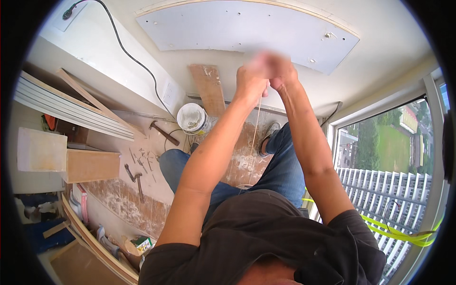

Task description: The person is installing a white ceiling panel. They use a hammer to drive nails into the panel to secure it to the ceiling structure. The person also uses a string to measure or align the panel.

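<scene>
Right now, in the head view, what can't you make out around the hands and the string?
- Left hand and right hand: motion-blurred; grip unclear.
- String: upper end lost in the blurred hands, lower end hidden behind the shirt.
- Bucket: contents too small to tell.
- Nails: too small to count.
- Cable: lower end lost behind clutter on the floor.

Matt white panel [247, 31], rough wooden plank [209, 90], glossy plastic bucket [192, 118]

Bright daylight from the window [389, 156] at right, blurred raised hands [266, 71], fisheye-bent edges, dark rim
</scene>
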Action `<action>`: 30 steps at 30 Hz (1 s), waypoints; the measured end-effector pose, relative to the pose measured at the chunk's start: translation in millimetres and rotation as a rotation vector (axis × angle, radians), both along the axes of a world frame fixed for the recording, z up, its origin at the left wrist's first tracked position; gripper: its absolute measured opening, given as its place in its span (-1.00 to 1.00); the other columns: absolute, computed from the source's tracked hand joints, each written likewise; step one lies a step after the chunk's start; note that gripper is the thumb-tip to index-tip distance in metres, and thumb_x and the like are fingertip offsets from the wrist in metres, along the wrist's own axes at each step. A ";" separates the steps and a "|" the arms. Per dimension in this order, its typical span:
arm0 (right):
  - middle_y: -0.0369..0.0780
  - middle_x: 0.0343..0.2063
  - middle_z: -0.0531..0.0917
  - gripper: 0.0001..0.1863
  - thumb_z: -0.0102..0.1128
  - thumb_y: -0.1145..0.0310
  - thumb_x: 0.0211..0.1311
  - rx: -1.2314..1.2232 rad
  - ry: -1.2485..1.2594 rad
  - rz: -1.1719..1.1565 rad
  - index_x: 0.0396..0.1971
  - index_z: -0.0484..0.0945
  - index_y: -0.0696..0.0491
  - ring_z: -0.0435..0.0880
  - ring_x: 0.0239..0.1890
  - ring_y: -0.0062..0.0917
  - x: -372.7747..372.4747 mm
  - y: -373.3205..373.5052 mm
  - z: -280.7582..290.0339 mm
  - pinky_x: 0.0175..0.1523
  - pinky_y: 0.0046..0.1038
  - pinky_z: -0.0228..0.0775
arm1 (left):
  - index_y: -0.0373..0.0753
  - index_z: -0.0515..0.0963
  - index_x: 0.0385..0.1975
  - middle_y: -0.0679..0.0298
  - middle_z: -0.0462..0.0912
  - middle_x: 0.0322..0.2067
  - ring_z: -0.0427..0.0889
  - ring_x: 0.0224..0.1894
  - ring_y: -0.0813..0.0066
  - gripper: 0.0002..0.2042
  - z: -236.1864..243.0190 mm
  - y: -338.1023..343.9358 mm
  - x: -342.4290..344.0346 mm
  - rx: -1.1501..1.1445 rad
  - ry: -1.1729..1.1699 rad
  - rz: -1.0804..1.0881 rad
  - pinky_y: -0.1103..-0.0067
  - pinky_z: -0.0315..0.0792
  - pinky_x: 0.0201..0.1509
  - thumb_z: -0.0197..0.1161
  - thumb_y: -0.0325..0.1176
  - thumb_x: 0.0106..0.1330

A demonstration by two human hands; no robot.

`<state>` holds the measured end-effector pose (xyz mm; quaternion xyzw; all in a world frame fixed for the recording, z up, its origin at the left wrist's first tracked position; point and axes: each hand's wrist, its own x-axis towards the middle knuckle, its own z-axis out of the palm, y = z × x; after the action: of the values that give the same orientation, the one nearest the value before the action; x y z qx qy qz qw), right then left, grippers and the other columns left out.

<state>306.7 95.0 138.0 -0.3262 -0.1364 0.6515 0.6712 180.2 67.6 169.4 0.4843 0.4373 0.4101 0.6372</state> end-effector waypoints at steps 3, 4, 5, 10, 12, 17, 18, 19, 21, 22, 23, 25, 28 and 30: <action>-0.10 -0.36 0.65 -0.82 0.03 0.44 0.39 0.143 -0.041 0.014 -0.17 0.49 0.26 0.64 -0.25 -0.34 -4.6 6.4 35.2 -0.04 -0.31 0.56 | -0.33 0.52 -0.45 0.31 0.49 -0.65 0.38 -0.72 0.60 -0.87 28.8 5.2 -5.4 0.123 -0.023 -0.003 0.59 0.31 -0.69 0.20 -0.42 0.29; -0.12 -0.38 0.66 -0.83 0.07 0.43 0.37 0.183 -0.037 0.022 -0.22 0.51 0.24 0.63 -0.27 -0.36 -2.7 11.1 38.2 -0.07 -0.32 0.55 | -0.34 0.53 -0.44 0.31 0.49 -0.65 0.38 -0.71 0.61 -0.88 39.7 5.8 -8.5 0.156 0.012 0.010 0.60 0.31 -0.69 0.20 -0.43 0.29; -0.11 -0.37 0.67 -0.84 0.09 0.43 0.36 0.186 -0.008 0.032 -0.23 0.52 0.23 0.63 -0.28 -0.36 -5.2 9.1 48.6 -0.08 -0.33 0.55 | -0.34 0.54 -0.43 0.32 0.49 -0.65 0.38 -0.70 0.62 -0.88 51.1 5.8 -13.8 0.196 0.044 0.035 0.60 0.31 -0.68 0.19 -0.43 0.29; -0.12 -0.32 0.70 -0.88 0.21 0.44 0.30 0.316 -0.052 0.146 -0.23 0.57 0.15 0.69 -0.28 -0.41 -0.6 -19.8 76.4 -0.15 -0.37 0.56 | -0.36 0.57 -0.37 0.32 0.49 -0.63 0.39 -0.68 0.64 -0.88 83.8 -23.8 -45.7 0.205 -0.020 -0.053 0.62 0.32 -0.67 0.23 -0.42 0.28; -0.12 -0.32 0.71 -0.87 0.24 0.47 0.27 0.384 -0.124 0.170 -0.21 0.57 0.14 0.71 -0.29 -0.42 -0.4 -40.3 84.5 -0.18 -0.38 0.57 | -0.37 0.58 -0.34 0.32 0.50 -0.63 0.39 -0.68 0.65 -0.88 96.8 -38.4 -65.2 0.169 -0.067 -0.137 0.64 0.35 -0.66 0.24 -0.44 0.27; -0.11 -0.28 0.69 -0.83 0.27 0.53 0.24 0.577 -0.078 0.177 -0.17 0.56 0.12 0.68 -0.28 -0.40 -4.3 -76.6 98.5 -0.17 -0.42 0.54 | -0.35 0.60 -0.29 0.35 0.50 -0.63 0.39 -0.69 0.65 -0.87 121.4 -65.5 -103.3 0.236 0.026 -0.316 0.64 0.37 -0.64 0.23 -0.41 0.33; -0.12 -0.28 0.67 -0.84 0.27 0.53 0.25 0.628 -0.074 0.163 -0.18 0.56 0.11 0.66 -0.27 -0.42 -1.1 -78.8 97.0 -0.15 -0.42 0.54 | -0.34 0.61 -0.29 0.35 0.50 -0.63 0.41 -0.68 0.66 -0.87 121.8 -72.5 -111.5 0.258 0.055 -0.333 0.63 0.37 -0.64 0.23 -0.40 0.34; -0.13 -0.28 0.65 -0.85 0.27 0.54 0.25 0.678 -0.067 0.148 -0.19 0.56 0.11 0.63 -0.26 -0.43 5.6 -80.8 94.5 -0.14 -0.42 0.53 | -0.33 0.62 -0.28 0.35 0.51 -0.63 0.42 -0.67 0.67 -0.86 121.6 -80.0 -120.3 0.280 0.085 -0.349 0.63 0.36 -0.64 0.23 -0.39 0.35; -0.18 -0.28 0.59 -0.91 0.25 0.52 0.28 0.630 -0.115 0.018 -0.27 0.53 0.11 0.57 -0.29 -0.47 15.0 -87.5 87.2 -0.15 -0.44 0.49 | -0.32 0.62 -0.26 0.34 0.51 -0.62 0.44 -0.63 0.68 -0.85 113.5 -97.9 -136.7 0.368 0.217 -0.336 0.62 0.37 -0.60 0.21 -0.37 0.38; -0.18 -0.29 0.58 -0.90 0.27 0.51 0.28 0.604 -0.137 0.003 -0.26 0.52 0.11 0.56 -0.30 -0.46 11.2 -85.4 80.4 -0.16 -0.44 0.48 | -0.31 0.63 -0.25 0.34 0.52 -0.62 0.46 -0.62 0.69 -0.85 106.4 -106.8 -143.8 0.411 0.281 -0.329 0.62 0.38 -0.58 0.20 -0.36 0.40; -0.19 -0.29 0.58 -0.88 0.28 0.49 0.28 0.574 -0.159 0.000 -0.25 0.52 0.11 0.54 -0.31 -0.46 3.9 -84.1 73.4 -0.16 -0.44 0.47 | -0.31 0.63 -0.25 0.31 0.54 -0.60 0.48 -0.59 0.65 -0.84 93.3 -116.4 -151.5 0.445 0.289 -0.290 0.60 0.40 -0.54 0.19 -0.36 0.40; -0.19 -0.30 0.56 -0.85 0.29 0.48 0.27 0.558 -0.170 0.137 -0.24 0.50 0.12 0.51 -0.31 -0.48 -21.2 -82.6 59.7 -0.18 -0.44 0.44 | -0.29 0.63 -0.25 0.26 0.57 -0.57 0.53 -0.53 0.57 -0.84 50.9 -132.7 -175.9 0.519 0.317 -0.183 0.55 0.44 -0.45 0.17 -0.35 0.42; -0.25 -0.35 0.50 -0.83 0.29 0.50 0.26 0.470 -0.284 0.115 -0.26 0.46 0.10 0.44 -0.33 -0.53 -32.5 -80.9 12.2 -0.19 -0.47 0.37 | -0.31 0.60 -0.32 0.06 0.64 -0.46 0.60 -0.40 0.31 -0.80 -10.7 -150.7 -192.7 0.673 0.325 -0.042 0.39 0.48 -0.26 0.15 -0.30 0.42; -0.27 -0.35 0.48 -0.82 0.32 0.47 0.27 0.479 -0.245 0.164 -0.27 0.46 0.08 0.41 -0.35 -0.54 -28.0 -75.3 -30.4 -0.21 -0.48 0.35 | -0.32 0.57 -0.38 0.03 0.63 -0.46 0.61 -0.41 0.24 -0.78 -29.8 -164.4 -201.0 0.606 0.366 -0.008 0.36 0.48 -0.27 0.17 -0.28 0.38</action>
<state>278.7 19.7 107.6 -0.2226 -0.3924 0.6086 0.6527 -20.9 -96.8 139.6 0.7186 0.4005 0.4252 0.3773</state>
